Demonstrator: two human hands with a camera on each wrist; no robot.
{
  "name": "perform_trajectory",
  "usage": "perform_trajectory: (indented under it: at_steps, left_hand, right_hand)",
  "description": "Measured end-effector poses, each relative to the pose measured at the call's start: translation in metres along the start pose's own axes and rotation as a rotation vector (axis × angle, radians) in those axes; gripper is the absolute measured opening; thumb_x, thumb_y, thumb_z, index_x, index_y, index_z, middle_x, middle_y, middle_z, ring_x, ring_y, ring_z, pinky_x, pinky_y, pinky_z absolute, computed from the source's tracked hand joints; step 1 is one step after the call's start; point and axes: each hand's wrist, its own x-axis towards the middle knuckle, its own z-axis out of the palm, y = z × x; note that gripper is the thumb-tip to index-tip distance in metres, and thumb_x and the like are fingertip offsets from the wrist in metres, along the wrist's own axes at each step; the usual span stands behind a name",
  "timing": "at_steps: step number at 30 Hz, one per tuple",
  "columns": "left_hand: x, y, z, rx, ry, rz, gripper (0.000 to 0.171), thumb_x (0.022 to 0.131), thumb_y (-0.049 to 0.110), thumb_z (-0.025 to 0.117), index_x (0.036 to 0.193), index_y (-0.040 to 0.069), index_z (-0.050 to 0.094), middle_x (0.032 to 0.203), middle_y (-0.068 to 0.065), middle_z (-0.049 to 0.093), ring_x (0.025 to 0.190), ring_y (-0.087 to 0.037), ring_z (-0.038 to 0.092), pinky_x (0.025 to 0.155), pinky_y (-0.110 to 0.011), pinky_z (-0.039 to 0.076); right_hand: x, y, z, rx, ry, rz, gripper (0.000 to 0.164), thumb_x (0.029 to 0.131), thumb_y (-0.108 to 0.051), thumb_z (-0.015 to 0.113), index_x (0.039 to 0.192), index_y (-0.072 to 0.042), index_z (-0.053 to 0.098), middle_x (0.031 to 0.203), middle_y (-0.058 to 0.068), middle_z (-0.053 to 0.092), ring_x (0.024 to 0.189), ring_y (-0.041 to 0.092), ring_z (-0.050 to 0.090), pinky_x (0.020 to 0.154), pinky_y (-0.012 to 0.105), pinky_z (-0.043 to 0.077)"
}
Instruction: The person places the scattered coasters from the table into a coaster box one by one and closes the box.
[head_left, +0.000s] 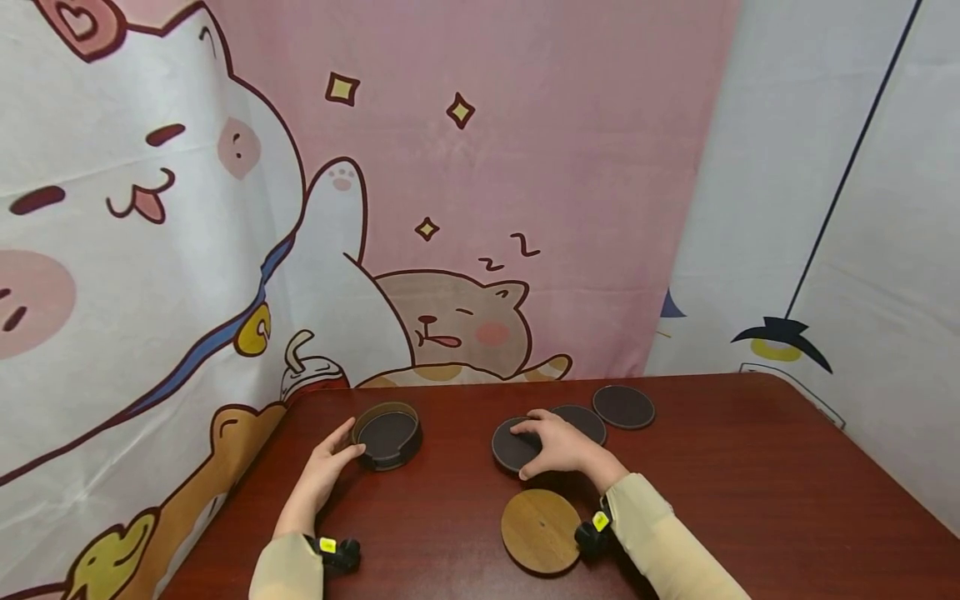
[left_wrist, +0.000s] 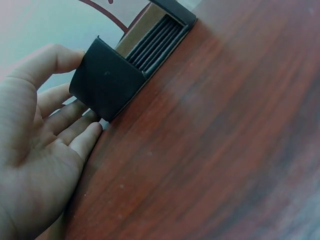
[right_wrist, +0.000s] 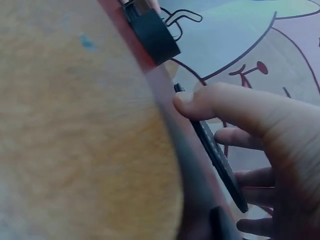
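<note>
A dark round coaster holder (head_left: 386, 435) with several dark coasters in it stands on the red-brown table (head_left: 750, 483). My left hand (head_left: 321, 473) lies at its left side. In the left wrist view the thumb and straight fingers (left_wrist: 75, 120) touch the holder's wall (left_wrist: 107, 82). My right hand (head_left: 561, 446) grips a dark coaster (head_left: 512, 447) at the table's middle. In the right wrist view the thumb (right_wrist: 200, 102) and fingers pinch that coaster's tilted edge (right_wrist: 220, 162). A round wooden coaster (head_left: 542, 531) lies just in front of the right hand.
Two more dark coasters (head_left: 583, 419) (head_left: 624, 406) lie behind the right hand. A cartoon cat backdrop (head_left: 225, 250) hangs right behind the table's far and left edges. The table's right edge runs diagonally at the right.
</note>
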Motion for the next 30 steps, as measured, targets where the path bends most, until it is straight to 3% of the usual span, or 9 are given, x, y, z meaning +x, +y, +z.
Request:
perform_trajectory:
  at_steps: [13, 30]
  left_hand:
    - [0.001, -0.010, 0.002, 0.016, 0.008, 0.017, 0.067, 0.092, 0.014, 0.064, 0.151, 0.007, 0.032, 0.154, -0.023, 0.027, 0.142, -0.037, 0.022, 0.113, -0.052, 0.018]
    - [0.003, -0.008, 0.000, 0.001, -0.002, 0.017, 0.069, 0.092, 0.016, 0.065, 0.152, 0.008, 0.031, 0.155, -0.022, 0.025, 0.143, -0.035, 0.019, 0.114, -0.053, 0.017]
  right_hand:
    - [-0.005, -0.008, -0.020, 0.039, 0.083, -0.029, 0.072, 0.068, -0.041, 0.082, 0.134, -0.021, 0.060, 0.149, 0.019, 0.035, 0.131, 0.040, 0.038, 0.086, 0.046, 0.044]
    - [-0.002, -0.011, -0.018, 0.038, 0.088, -0.049, 0.072, 0.069, -0.042, 0.080, 0.135, -0.023, 0.059, 0.150, 0.017, 0.033, 0.130, 0.038, 0.040, 0.086, 0.045, 0.044]
